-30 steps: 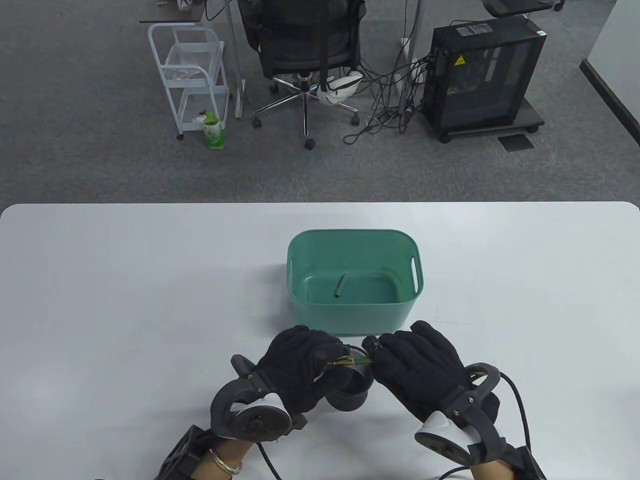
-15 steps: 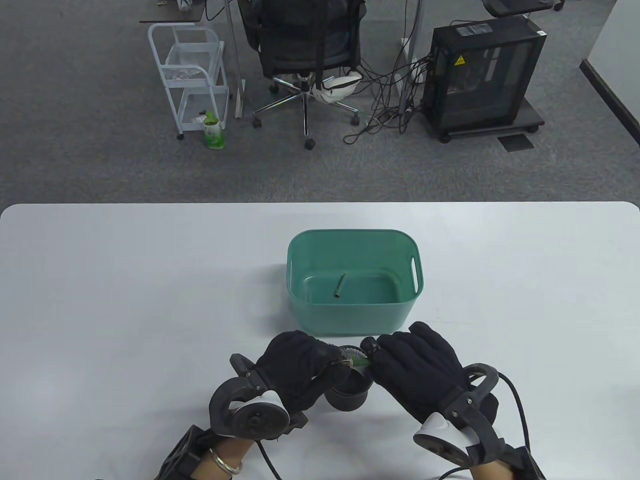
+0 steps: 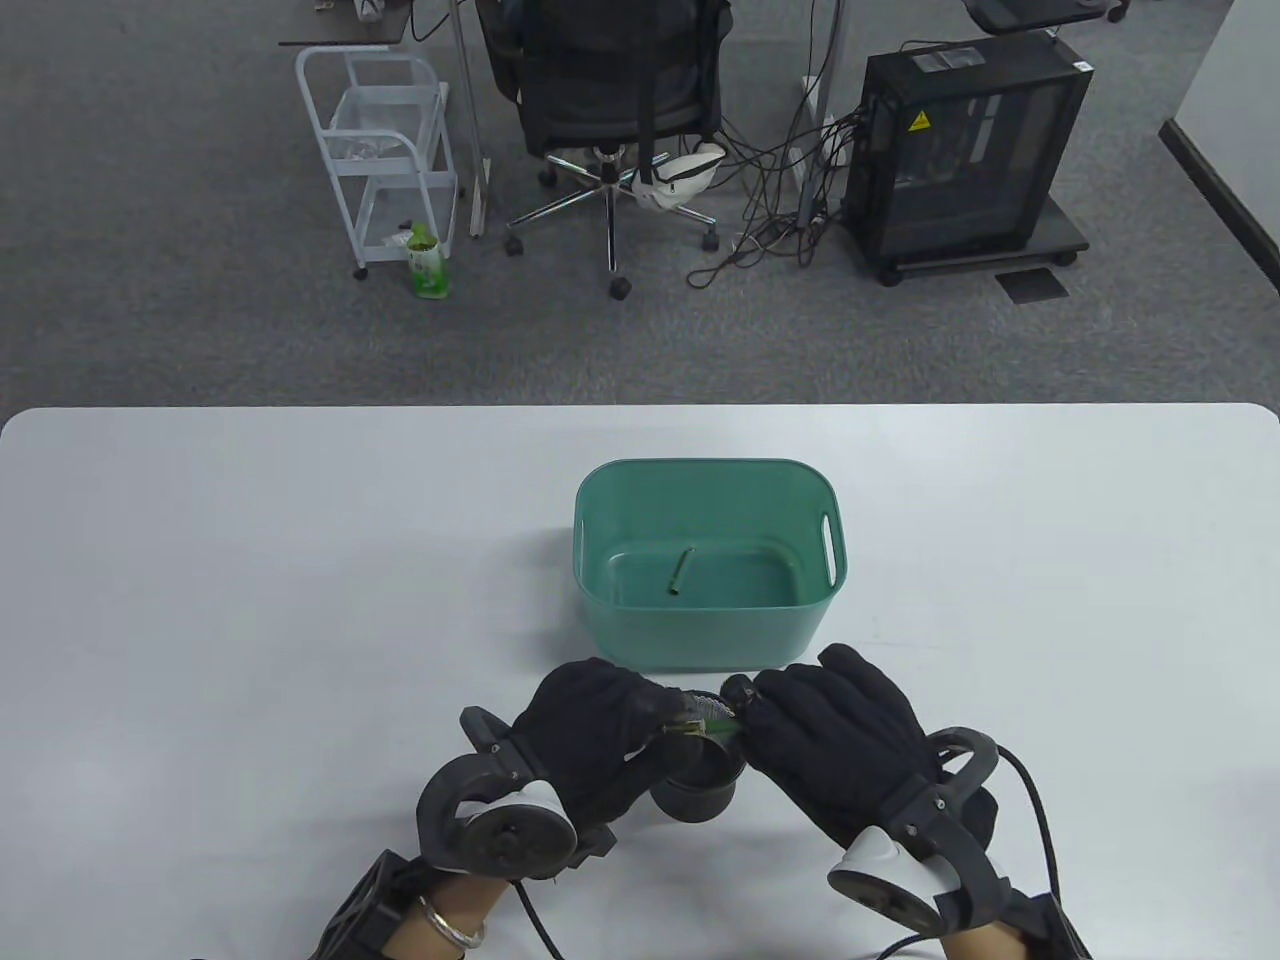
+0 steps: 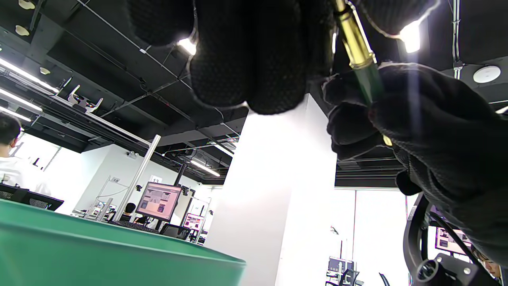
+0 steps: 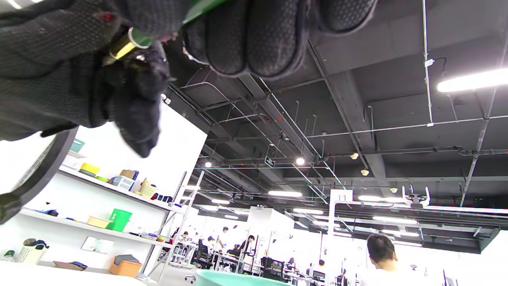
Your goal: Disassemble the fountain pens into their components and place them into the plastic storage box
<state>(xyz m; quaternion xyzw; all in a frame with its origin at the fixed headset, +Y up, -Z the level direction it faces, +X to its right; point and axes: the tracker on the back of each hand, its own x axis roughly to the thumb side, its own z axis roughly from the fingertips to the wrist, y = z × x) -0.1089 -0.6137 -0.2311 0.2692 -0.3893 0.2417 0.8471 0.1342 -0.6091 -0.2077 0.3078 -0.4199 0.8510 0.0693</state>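
Beyond the far edge of the white bench [image 3: 250, 560], on grey carpet, stand from left to right a white wire trolley [image 3: 380, 150] with a green bottle [image 3: 427, 262] at its foot, a black office chair [image 3: 610, 110] and a black computer tower [image 3: 965, 150].

On the bench the green plastic storage box [image 3: 705, 640] sits at the middle, open at the top. One slim green pen part [image 3: 682, 571] lies on its floor, left of the box's centre. Nothing stands between the box and the hands; the box's near wall is just beyond the fingertips.

Just in front of the box, a small black cup [image 3: 700, 785] stands on the bench, partly covered by both hands. The left hand [image 3: 590, 735] is left of the cup, its fingers curled round the brass end of the fountain pen [image 3: 712, 722]. The right hand [image 3: 835, 745] is right of the cup, its fingers pinching the pen's green end. The pen lies almost level between the two hands, above the cup's mouth. In the left wrist view the brass collar [image 4: 354, 43] meets the green barrel [image 4: 369, 83] right where the right hand's fingers close on it.
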